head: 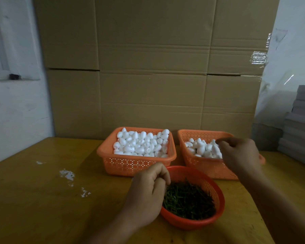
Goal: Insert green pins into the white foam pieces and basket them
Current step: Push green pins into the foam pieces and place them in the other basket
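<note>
Green pins (188,199) in the round bowl (217,191) should be pinched singly by the curled left hand (148,192), its hold unclear, while the loosely curled, seemingly empty right hand (239,154) is kept over the right basket (206,166) of foam pieces (202,148)

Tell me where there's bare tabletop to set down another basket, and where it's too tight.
Free: the wide left stretch of the table, bordered by the left square basket, the left hand and some white scraps. Also the near right corner beyond the round pin basket. Crowded: the middle, where the round basket sits close to both square baskets, the right one under the right hand.
</note>
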The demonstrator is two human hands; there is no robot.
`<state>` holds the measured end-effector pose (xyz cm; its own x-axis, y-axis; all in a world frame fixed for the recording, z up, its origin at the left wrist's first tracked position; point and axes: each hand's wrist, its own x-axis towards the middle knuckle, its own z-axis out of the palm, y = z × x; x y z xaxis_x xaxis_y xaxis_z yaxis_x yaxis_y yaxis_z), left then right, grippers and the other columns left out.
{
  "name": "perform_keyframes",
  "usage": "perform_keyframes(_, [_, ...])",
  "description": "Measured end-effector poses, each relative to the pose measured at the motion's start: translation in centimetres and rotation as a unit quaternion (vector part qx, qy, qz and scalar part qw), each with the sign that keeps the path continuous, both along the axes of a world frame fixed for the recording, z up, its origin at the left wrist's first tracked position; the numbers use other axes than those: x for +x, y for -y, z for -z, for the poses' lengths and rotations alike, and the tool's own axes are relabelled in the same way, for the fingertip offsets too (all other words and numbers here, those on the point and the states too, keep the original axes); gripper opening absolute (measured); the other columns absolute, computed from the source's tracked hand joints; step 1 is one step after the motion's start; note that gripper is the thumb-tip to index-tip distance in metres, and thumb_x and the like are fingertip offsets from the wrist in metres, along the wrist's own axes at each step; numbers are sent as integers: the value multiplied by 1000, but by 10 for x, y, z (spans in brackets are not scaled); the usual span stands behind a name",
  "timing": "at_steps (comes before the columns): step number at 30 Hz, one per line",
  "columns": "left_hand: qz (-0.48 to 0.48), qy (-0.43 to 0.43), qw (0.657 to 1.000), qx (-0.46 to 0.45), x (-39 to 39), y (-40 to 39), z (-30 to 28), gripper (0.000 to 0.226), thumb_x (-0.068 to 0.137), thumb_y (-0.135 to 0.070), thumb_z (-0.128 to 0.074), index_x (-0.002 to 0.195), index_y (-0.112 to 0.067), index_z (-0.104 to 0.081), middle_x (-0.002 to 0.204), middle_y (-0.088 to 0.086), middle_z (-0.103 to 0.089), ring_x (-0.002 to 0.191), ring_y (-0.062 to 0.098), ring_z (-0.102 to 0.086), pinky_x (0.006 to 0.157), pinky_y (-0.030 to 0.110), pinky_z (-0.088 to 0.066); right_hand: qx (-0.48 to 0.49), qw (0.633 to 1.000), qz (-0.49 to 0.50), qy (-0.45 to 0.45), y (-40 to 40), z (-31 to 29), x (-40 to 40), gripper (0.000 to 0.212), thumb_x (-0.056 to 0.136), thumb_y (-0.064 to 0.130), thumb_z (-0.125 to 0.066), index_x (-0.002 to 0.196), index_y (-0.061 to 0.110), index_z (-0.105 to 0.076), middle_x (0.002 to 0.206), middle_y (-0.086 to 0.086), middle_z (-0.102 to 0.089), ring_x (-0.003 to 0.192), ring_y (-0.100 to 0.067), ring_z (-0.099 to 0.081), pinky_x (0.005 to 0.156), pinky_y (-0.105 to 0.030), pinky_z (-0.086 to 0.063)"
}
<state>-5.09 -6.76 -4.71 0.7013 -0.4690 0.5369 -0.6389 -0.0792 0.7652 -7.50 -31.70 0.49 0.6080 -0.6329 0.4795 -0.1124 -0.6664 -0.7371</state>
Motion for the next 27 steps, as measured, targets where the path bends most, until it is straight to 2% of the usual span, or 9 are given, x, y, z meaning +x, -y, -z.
perform_keyframes(3, [-30,-2,999,22,5,-3,-1,39,91,7,-46,76,-27,-56,62,5,-56,49,7,-42,47,28,-35,2,997,-65,28,-26,7,-15,22,91,13,-60,100,25,-76,87,9,-72,57,0,-60,55,-24,-43])
perform_keyframes(6, [-64,14,996,61,14,-7,-7,26,95,-3,-54,84,-26,-59,70,-5,-62,49,2,-47,47,20,-37,-19,992,-121,-6,-45,23,-25,23,92,15,-62,107,27,-74,86,8,-73,57,4,-60,52,-16,-40])
perform_keyframes(8, [-87,24,993,77,22,-8,-15,19,97,-12,-57,84,-26,-61,65,-13,-62,50,1,-51,47,17,-39,-47,987,-143,-48,-53,31,-30,23,93,20,-63,111,30,-73,91,13,-72,70,5,-62,59,-14,-42])
perform_keyframes(11, [-145,47,983,106,45,-9,-36,17,96,-18,-62,79,-20,-64,67,-8,-64,62,6,-58,55,17,-44,-68,983,-159,-64,-59,34,-34,19,93,24,-65,108,32,-75,94,19,-72,82,12,-62,63,-8,-42])
perform_keyframes(14, [-182,44,967,173,76,-8,-59,18,93,-17,-63,76,-15,-67,72,-3,-68,68,10,-63,67,31,-51,-78,980,-170,-64,-61,35,-36,18,92,24,-66,105,31,-75,89,18,-73,75,15,-62,57,-9,-44])
perform_keyframes(16, [-189,34,951,242,95,-3,-71,17,91,-14,-61,79,-9,-71,77,3,-72,76,19,-69,76,40,-55,-81,980,-172,-67,-63,34,-38,18,92,24,-66,106,31,-75,91,20,-72,80,14,-63,61,-11,-49])
perform_keyframes(19, [-191,31,901,388,116,6,-79,18,91,-9,-57,94,-9,-75,95,7,-74,95,23,-70,92,40,-53,-91,979,-176,-55,-65,33,-40,17,91,25,-67,105,31,-76,92,24,-72,86,16,-61,63,-5,-46])
perform_keyframes(21, [-174,21,863,473,126,11,-82,23,95,-13,-57,112,-10,-72,113,9,-71,109,26,-66,93,35,-51,-95,978,-178,-41,-67,33,-42,16,90,25,-67,102,31,-77,90,25,-72,88,17,-61,64,-2,-45])
perform_keyframes(27, [-175,32,719,671,164,21,-69,57,94,-50,-60,142,-21,-50,153,4,-43,142,28,-38,110,39,-38,-104,979,-170,-41,-70,32,-44,15,89,23,-68,99,30,-78,84,22,-72,82,9,-64,67,-14,-53])
